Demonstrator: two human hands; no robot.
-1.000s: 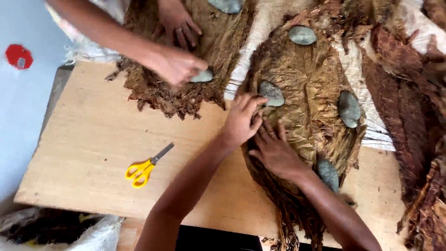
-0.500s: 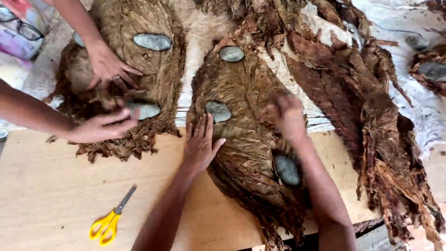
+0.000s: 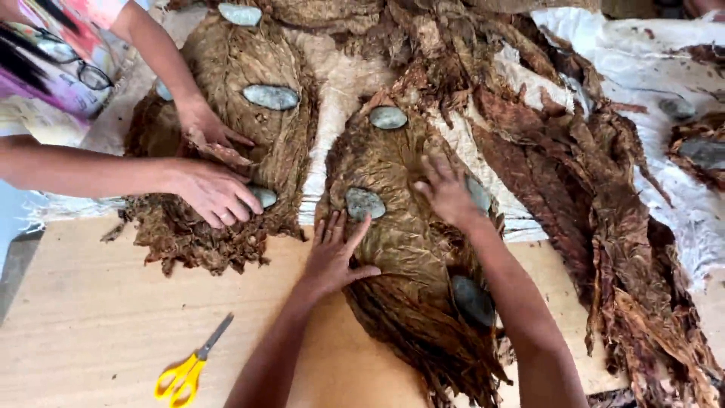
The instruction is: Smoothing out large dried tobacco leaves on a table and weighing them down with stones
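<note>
Head view shows the left hand (image 3: 332, 257) spread flat on the leaf pile (image 3: 400, 249), a grey stone (image 3: 365, 202) just past its fingertips. Right hand (image 3: 447, 189) also lies splayed; pressing evenly outward would likely keep the leaves from tearing.

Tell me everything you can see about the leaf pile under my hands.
The leaf pile is a flat oval stack of dry, wrinkled brown leaves with frayed stems hanging over the wooden table edge. Four smooth grey stones weigh it down. The left hand presses its left edge, fingers spread; the right hand lies flat on its upper middle.
</note>
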